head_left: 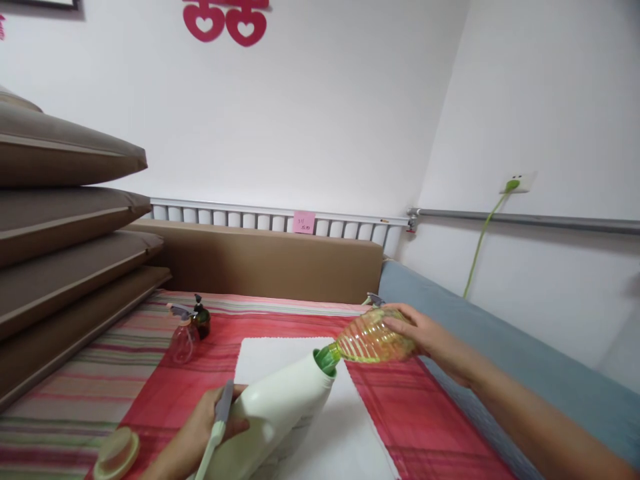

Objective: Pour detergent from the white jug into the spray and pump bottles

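Bright, soft light spreads over the white wall (340, 120), its source out of frame, with the upper right corner dropping darker. Over at the left edge, the wide lens stretches the cushions (65, 157), tops lighter than sides. Pale sheen on the jug (280, 407), fine glints along the yellow bottle (370, 337), and softly smeared writing on the pink note (304, 222).

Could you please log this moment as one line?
Left hand: holds pale green jug, tilted | Right hand: holds yellow bottle, neck at jug's mouth
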`<state>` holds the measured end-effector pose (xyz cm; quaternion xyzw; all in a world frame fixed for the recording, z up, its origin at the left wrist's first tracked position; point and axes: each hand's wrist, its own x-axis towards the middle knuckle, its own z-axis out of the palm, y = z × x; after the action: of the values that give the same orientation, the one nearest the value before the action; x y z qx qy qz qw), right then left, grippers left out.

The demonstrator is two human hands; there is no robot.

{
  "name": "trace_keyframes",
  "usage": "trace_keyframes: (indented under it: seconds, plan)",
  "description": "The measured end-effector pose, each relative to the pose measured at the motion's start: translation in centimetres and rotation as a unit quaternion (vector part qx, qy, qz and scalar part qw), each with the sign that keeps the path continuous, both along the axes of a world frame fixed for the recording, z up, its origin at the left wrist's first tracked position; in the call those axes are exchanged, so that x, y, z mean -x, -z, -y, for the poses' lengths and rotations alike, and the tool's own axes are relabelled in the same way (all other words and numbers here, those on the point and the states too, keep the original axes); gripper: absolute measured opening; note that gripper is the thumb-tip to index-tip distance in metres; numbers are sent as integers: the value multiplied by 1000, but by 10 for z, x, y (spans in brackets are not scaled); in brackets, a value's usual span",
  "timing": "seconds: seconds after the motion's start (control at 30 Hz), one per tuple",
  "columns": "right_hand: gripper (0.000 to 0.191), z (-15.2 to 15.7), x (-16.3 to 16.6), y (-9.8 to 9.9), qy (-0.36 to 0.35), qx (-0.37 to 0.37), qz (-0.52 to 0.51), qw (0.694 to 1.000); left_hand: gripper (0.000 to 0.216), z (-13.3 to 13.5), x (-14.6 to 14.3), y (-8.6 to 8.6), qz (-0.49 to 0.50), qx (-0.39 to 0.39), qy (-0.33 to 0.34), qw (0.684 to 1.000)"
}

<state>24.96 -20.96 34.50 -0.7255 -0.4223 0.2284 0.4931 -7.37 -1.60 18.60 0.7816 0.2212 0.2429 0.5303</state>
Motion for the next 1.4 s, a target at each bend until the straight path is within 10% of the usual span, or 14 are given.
trace_keyframes:
  seconds: [0.47,0.9,1.07,1.2,1.4]
  plan:
    - [57,-18,50,-60,-48,119,354,926,44,3,1,-3,-27,0,-20,999]
    - [56,-15,69,-57,-133,76,393,907,32,4,8,2,-52,-52,-60,995]
    - [50,-9,29,21,-27,-85,-4,996,21,6,19,4,-75,-79,-145,983]
    - [51,12,21,124,25,-193,-396,897,20,0,23,2,-69,-54,-196,977]
    - [41,53,36,212,80,-177,-582,789,23,-39,-11,12,16,-24,-230,973]
